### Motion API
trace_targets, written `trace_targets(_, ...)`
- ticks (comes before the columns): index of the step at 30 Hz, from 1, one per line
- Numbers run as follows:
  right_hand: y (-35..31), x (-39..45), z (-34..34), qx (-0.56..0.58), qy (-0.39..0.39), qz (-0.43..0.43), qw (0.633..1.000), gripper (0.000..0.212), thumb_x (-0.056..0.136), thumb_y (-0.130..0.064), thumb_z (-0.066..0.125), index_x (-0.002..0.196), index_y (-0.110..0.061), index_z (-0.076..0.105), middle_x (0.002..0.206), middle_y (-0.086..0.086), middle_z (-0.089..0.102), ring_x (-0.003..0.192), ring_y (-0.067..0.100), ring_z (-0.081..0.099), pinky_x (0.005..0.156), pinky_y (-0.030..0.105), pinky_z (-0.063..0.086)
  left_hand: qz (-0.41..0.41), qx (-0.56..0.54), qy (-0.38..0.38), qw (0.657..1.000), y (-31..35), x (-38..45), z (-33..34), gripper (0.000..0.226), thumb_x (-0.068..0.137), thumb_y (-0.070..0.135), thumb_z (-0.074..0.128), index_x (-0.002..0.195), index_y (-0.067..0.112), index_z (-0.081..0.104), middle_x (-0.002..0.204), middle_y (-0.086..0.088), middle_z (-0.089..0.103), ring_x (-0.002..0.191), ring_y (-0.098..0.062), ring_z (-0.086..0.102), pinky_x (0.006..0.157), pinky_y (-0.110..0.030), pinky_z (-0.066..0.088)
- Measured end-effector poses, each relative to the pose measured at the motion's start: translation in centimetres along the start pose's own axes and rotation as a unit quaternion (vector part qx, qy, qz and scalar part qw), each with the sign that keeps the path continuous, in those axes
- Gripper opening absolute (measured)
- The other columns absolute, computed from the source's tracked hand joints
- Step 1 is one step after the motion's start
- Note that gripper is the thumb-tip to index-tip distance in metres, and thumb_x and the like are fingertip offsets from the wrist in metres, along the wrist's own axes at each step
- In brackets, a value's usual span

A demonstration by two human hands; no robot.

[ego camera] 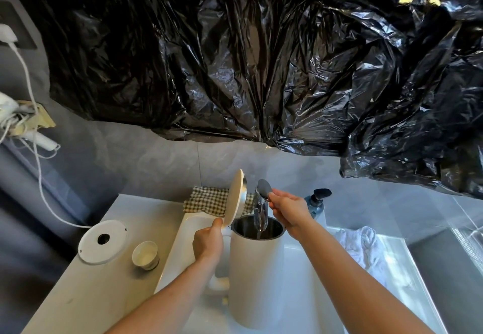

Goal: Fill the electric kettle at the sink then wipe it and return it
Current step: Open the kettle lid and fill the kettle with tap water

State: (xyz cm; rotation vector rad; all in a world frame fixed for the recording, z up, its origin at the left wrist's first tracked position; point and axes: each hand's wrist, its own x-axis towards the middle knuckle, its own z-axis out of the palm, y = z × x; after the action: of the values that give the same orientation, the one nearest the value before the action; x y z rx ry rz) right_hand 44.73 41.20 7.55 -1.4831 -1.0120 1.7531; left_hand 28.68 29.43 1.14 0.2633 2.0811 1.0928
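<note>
My left hand [209, 239] grips the handle of the kettle [257, 276], thumb up against the hinge end of its lid [235, 199]. My right hand [288, 209] is just beyond the kettle's mouth, fingers pinching the flat lever [264, 188] on top of the tap [261, 213].

The kettle stands upright in the sink [183, 231], its long axis vertical, mouth facing up and handle turned toward my left hand. The lid is swung open and stands nearly on edge, leaning away to the left of the tap. The tap spout reaches down into the open mouth between my two hands, so there is little room there. The sink's left wall runs just outside my left hand, and the kettle's body fills most of the space between my forearms.

Out past my left hand, on the bench [86, 292], lie the round kettle base [103, 241] and a small cup [145, 255], near each other, with the base's white cord [39, 176] trailing up the wall. Behind the lid a checked cloth [209, 200] lies on the back edge. Beyond my right hand stands a pump bottle [316, 203], partly hidden by my wrist, and a white rag [366, 250] lies to the right of my forearm.

I cannot tell whether water is running; the spout blurs against the dark inside. The kettle's bottom is cut off by the frame edge. Crumpled black plastic sheet [261, 59] covers everything above.
</note>
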Motion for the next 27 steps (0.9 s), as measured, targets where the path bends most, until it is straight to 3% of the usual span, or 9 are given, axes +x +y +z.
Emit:
trace_targets(2,0.1,-0.5,-0.1,-0.021,-0.006,-0.025,0.999,0.029,0.096,-0.014,0.071,0.125,-0.009,0.070,0.108,0.007,0.074,0.091,0.016,0.071,0.075,0.026,0.061,0.002,0.003,-0.001,1.000,0.0,0.0,0.0,0.041,0.098,0.048,0.052,0.094,0.010,0.068,0.100,-0.012,0.071,0.094,-0.028,0.064,0.094,-0.044,0.053)
trace_targets(6,1.5,-1.6,-1.7,-0.085,0.032,-0.113,0.989,0.024,0.098,-0.020,0.069,0.122,-0.020,0.070,0.111,0.001,0.073,0.093,0.017,0.072,0.069,0.025,0.061,0.007,0.004,0.000,1.000,0.0,-0.2,0.0,0.041,0.099,0.048,0.052,0.099,0.010,0.068,0.103,-0.012,0.071,0.096,-0.028,0.064,0.095,-0.044,0.053)
trace_targets(9,4.5,-2.1,-4.7,-0.200,0.087,-0.158,0.963,0.018,0.091,-0.038,0.066,0.106,-0.044,0.072,0.104,-0.014,0.076,0.088,0.009,0.074,0.086,0.043,0.062,0.024,0.010,0.001,1.000,-0.2,-0.4,0.0,0.040,0.100,0.046,0.051,0.098,0.010,0.067,0.103,-0.012,0.070,0.097,-0.028,0.064,0.097,-0.045,0.053)
trace_targets(12,8.2,-2.5,-7.5,-0.305,0.095,-0.155,0.935,0.024,0.084,-0.055,0.063,0.107,-0.054,0.068,0.111,-0.019,0.074,0.094,-0.002,0.071,0.087,0.035,0.059,0.047,0.016,-0.002,0.999,-0.5,-0.7,-0.1,0.036,0.101,0.043,0.050,0.091,0.012,0.064,0.100,-0.011,0.068,0.097,-0.029,0.063,0.096,-0.044,0.052)
trace_targets(15,10.7,-3.4,-8.3,-0.248,0.075,-0.158,0.953,0.029,0.093,-0.049,0.065,0.122,-0.045,0.065,0.127,-0.013,0.070,0.101,-0.010,0.067,0.090,0.025,0.054,0.072,0.015,-0.007,0.997,-0.7,-1.2,-0.1,0.035,0.102,0.041,0.051,0.091,0.011,0.065,0.098,-0.012,0.068,0.096,-0.030,0.063,0.095,-0.044,0.052)
trace_targets(18,12.2,-4.9,-7.1,-0.175,0.033,-0.097,0.979,0.025,0.099,-0.059,0.050,0.117,-0.051,0.066,0.124,-0.022,0.068,0.116,0.000,0.063,0.107,0.037,0.048,0.086,0.010,-0.009,0.996,-1.1,-1.5,-0.1,0.035,0.102,0.040,0.051,0.093,0.011,0.067,0.099,-0.012,0.069,0.095,-0.029,0.063,0.095,-0.043,0.052)
trace_targets(21,14.1,-6.2,-5.1,-0.139,0.019,-0.080,0.987,0.046,0.099,-0.066,0.034,0.127,-0.048,0.066,0.128,-0.020,0.068,0.127,0.006,0.058,0.116,0.045,0.041,0.087,-0.004,-0.007,0.996,-1.5,-1.6,-0.2,0.036,0.102,0.039,0.051,0.091,0.010,0.068,0.096,-0.012,0.069,0.092,-0.029,0.063,0.090,-0.041,0.051)
trace_targets(24,15.6,-7.6,-3.0,-0.114,0.040,-0.120,0.985,0.048,0.107,-0.058,0.027,0.148,-0.045,0.049,0.147,-0.022,0.055,0.139,0.000,0.045,0.122,0.036,0.029,0.084,-0.012,-0.003,0.996,-2.0,-1.7,-0.6,0.038,0.103,0.038,0.049,0.090,0.009,0.069,0.093,-0.012,0.069,0.090,-0.028,0.063,0.087,-0.039,0.050)
trace_targets(27,17.4,-8.7,-1.5,-0.080,0.087,-0.095,0.988,0.050,0.111,-0.047,0.024,0.157,-0.035,0.038,0.160,-0.016,0.041,0.146,-0.002,0.032,0.122,0.026,0.019,0.083,-0.023,0.003,0.996,-2.5,-1.7,-0.8,0.039,0.103,0.037,0.049,0.085,0.010,0.069,0.086,-0.010,0.068,0.087,-0.027,0.064,0.083,-0.036,0.048)
